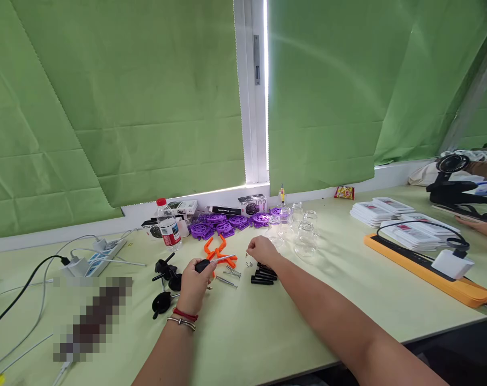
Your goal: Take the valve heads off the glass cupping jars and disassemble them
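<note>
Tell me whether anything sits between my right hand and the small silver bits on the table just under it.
Nothing visible does. The right hand hovers directly over the small silver bits, with only bare table between. The black rods lie just nearer you and the orange pieces off to the left.

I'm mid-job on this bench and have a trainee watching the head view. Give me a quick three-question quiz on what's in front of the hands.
1. True or false: the left hand holds a black-handled screwdriver with its metal shaft pointing right.
2. What lies on the table just below the right hand?
A. purple gears
B. black tubes
C. white booklets
3. Fill in: the bottle left of the purple gears has a ___ cap.

Key:
1. True.
2. B: the black tubes lie just under that hand, beside the loose screws and the orange parts.
3. Red.
</note>
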A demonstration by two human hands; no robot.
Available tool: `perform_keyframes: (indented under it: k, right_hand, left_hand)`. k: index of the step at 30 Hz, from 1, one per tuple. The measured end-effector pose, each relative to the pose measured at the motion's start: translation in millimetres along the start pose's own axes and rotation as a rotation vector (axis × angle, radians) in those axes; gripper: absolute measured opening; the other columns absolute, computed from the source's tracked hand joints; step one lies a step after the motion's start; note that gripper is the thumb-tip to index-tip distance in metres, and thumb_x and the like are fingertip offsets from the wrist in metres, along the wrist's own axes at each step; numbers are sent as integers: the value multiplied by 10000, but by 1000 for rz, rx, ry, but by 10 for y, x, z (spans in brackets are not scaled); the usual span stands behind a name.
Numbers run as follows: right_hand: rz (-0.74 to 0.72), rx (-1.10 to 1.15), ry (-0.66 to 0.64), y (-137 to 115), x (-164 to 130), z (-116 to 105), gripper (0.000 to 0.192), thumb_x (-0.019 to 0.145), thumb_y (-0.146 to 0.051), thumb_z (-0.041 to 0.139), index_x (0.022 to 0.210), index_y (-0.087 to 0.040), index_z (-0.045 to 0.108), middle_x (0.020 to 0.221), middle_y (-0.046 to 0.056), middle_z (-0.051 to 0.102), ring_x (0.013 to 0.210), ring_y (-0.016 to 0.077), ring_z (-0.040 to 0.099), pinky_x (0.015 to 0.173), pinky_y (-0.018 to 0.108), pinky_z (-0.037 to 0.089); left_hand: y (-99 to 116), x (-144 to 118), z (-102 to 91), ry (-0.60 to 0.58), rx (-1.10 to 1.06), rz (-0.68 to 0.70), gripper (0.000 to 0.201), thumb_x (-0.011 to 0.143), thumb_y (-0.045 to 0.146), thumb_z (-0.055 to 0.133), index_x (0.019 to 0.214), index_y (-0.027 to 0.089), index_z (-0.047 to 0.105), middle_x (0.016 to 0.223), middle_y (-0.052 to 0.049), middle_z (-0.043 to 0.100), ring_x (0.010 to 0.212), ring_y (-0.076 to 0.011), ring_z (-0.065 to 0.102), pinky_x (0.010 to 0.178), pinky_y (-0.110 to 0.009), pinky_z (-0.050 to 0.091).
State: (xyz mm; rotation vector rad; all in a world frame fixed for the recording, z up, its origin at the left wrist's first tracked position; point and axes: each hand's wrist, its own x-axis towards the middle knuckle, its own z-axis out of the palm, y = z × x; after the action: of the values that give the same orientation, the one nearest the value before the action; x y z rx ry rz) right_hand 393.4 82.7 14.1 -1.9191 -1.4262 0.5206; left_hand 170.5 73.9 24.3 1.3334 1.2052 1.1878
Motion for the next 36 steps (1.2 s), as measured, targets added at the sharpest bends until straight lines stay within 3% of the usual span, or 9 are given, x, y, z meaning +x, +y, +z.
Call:
perform_keyframes:
  k: [5, 10, 12, 20, 28, 36]
  right_hand:
    - [-87, 289, 29, 55, -99, -164, 190, 745, -334, 576, 790, -162, 642, 728, 9, 636, 585, 94, 514, 526, 215, 391]
    - [-32, 900, -70, 129, -184, -276, 275, 608, -357, 712, 744, -149, 596, 613, -24, 567, 458, 49, 386, 430, 206, 283]
    - [-21, 991, -104, 155, -204, -286, 289, 582, -337, 740, 743, -148, 595, 640, -9, 597, 457, 46, 394, 421, 202, 258]
    - [-42, 1008, -191, 234, -258, -267, 304, 584, -312, 769, 788, -145, 617, 697, 19, 666, 465, 42, 410, 435, 202, 264]
    - [-140, 958, -229, 179, -353, -221, 308, 598, -361, 767, 775, -148, 634, 680, 3, 654, 498, 56, 445, 468, 211, 309]
    - [-155, 887, -164, 165, -380, -205, 291, 582, -347, 774, 754, -149, 648, 722, 16, 659, 681, 119, 580, 638, 258, 438]
  left_hand:
    - [153, 38, 52, -121, -167, -59, 377, 586, 442, 735, 693, 179, 488, 500, 64, 495, 384, -63, 395, 370, -197, 274]
    - [292, 172, 182, -213, -237, -74, 379, 626, 463, 715, 726, 164, 505, 621, 44, 532, 421, -55, 439, 397, -205, 309]
    - [251, 218, 230, -238, -255, -66, 391, 627, 471, 715, 743, 162, 505, 628, 46, 534, 425, -49, 441, 408, -202, 311]
    - [53, 159, 174, -375, -242, 1, 360, 698, 455, 681, 799, 160, 499, 671, 41, 554, 442, -46, 441, 410, -193, 284]
    - [11, 127, 181, -369, -146, 18, 385, 674, 455, 695, 844, 174, 494, 637, 54, 551, 453, -57, 443, 421, -194, 287]
    - [-32, 148, 173, -375, -116, 44, 377, 697, 463, 675, 863, 175, 497, 622, 58, 539, 451, -58, 433, 434, -192, 291]
